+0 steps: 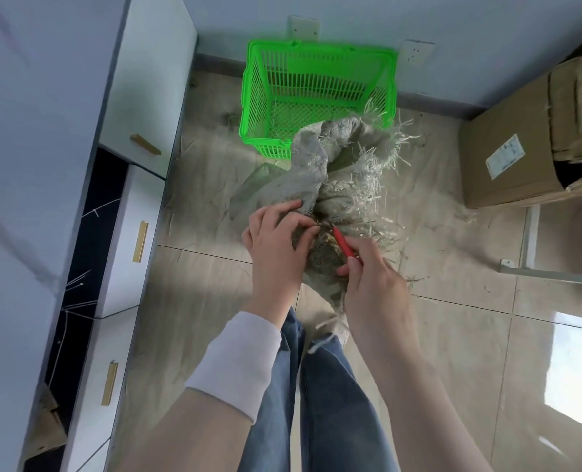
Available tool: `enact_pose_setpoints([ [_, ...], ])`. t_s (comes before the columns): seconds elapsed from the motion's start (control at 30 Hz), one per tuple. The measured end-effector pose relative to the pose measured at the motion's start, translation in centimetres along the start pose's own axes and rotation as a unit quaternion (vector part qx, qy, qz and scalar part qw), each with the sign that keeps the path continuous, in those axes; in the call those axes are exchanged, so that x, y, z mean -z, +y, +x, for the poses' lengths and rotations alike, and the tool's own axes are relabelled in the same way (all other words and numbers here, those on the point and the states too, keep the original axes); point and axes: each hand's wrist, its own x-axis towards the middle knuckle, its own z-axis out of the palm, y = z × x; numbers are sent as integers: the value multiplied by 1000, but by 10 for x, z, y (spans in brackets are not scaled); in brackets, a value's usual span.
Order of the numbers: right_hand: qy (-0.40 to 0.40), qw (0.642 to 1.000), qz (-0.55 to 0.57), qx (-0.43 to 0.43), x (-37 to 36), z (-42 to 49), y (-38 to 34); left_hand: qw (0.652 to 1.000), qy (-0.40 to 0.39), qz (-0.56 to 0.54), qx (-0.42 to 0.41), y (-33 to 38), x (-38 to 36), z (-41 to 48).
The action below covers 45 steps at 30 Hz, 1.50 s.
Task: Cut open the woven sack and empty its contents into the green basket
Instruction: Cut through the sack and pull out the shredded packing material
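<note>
While the left hand (276,243) clutches the grey woven sack (311,172), the right hand (368,277) grips a red cutter (343,245), tip on the fabric between them. Crumpled and frayed into pale strands, the sack rises beyond both hands, reaching the green basket (248,93).

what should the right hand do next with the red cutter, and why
Probably draw the red cutter along the woven sack: the right hand has its tip at the fabric, the left hand holds the sack beside it, and the green basket looks empty.
</note>
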Motion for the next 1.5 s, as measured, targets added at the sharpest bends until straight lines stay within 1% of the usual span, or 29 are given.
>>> enact_pose_setpoints([
  [0.1,-28,999,-28,-25,-2,3,6,1000,3,-1,2,-2,0,-1],
  [0.23,-51,998,-26,-30,-3,3,5,1000,-4,8,-3,-5,0,-2],
  [0.43,-62,997,-1,-45,-8,3,4,1000,5,17,-8,-10,3,-3],
  [0.73,-53,997,22,-53,-8,5,8,999,14,22,-24,-12,2,-7],
  [0.93,-61,997,33,-41,-7,9,11,999,23,23,-32,-13,3,-9],
  [1.13,-61,995,75,-28,-5,12,20,999,40,17,-19,-11,3,-9],
  [1.27,-62,995,72,-12,-4,16,22,999,34,19,-38,-9,2,-11],
  [1.5,-68,985,161,-7,-5,15,26,998,44,20,-33,-10,6,-10],
])
